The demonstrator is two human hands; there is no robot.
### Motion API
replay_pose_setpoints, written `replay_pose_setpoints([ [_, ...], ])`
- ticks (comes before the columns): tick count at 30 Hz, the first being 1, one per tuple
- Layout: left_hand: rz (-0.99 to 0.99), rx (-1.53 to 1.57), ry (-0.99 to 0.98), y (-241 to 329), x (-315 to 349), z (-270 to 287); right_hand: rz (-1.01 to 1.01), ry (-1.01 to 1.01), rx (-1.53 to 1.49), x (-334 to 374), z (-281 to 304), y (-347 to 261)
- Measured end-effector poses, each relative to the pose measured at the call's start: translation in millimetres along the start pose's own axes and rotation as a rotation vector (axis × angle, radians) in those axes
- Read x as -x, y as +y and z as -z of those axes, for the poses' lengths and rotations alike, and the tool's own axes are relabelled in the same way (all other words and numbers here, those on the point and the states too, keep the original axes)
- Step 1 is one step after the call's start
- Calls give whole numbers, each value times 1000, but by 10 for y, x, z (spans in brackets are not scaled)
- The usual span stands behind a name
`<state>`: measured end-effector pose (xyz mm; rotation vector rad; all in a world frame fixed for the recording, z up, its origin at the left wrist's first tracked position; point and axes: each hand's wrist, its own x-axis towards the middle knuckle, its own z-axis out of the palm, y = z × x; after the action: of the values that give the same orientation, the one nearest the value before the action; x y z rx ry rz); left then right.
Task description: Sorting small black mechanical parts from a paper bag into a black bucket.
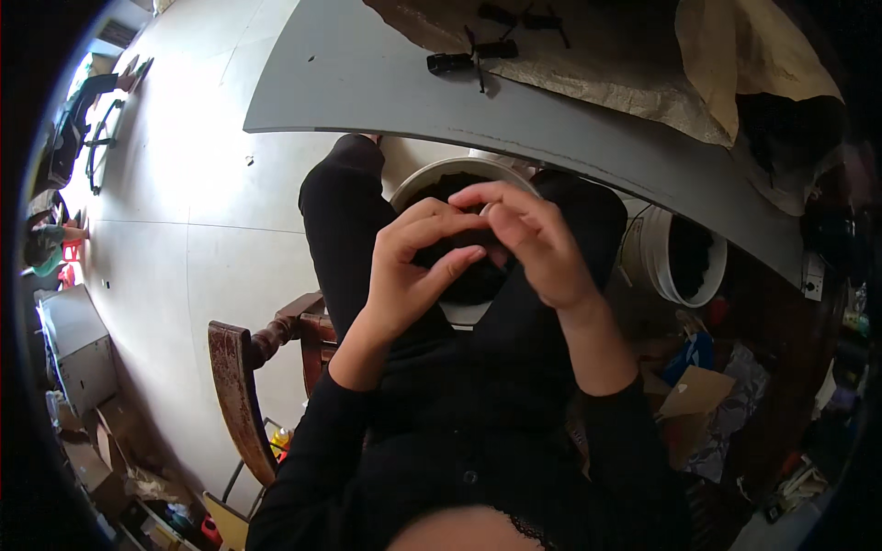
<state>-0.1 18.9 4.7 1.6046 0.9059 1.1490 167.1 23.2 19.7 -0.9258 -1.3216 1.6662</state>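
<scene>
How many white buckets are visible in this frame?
2: the nearer bucket, between the person's legs, and the right-hand bucket, beyond the right leg. Others may be hidden behind or nested inside.

The forearms [597,354] angle inward. The left hand [409,262] curls, its thumb pointing right; the right hand [542,243] bends toward it, fingertips close together. Whether either grips cannot be told.
</scene>
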Motion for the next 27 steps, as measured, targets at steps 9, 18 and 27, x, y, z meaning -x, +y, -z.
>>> replay_pose_setpoints([
  [9,226,191,103,36,118,-197,367,526,564,39,-335,263],
  [18,233,492,82,-60,118,-107,736,419,909,136,-261,294],
  [27,-229,-137,10,-10,80,21,0,63,-662,283,-161,116],
])
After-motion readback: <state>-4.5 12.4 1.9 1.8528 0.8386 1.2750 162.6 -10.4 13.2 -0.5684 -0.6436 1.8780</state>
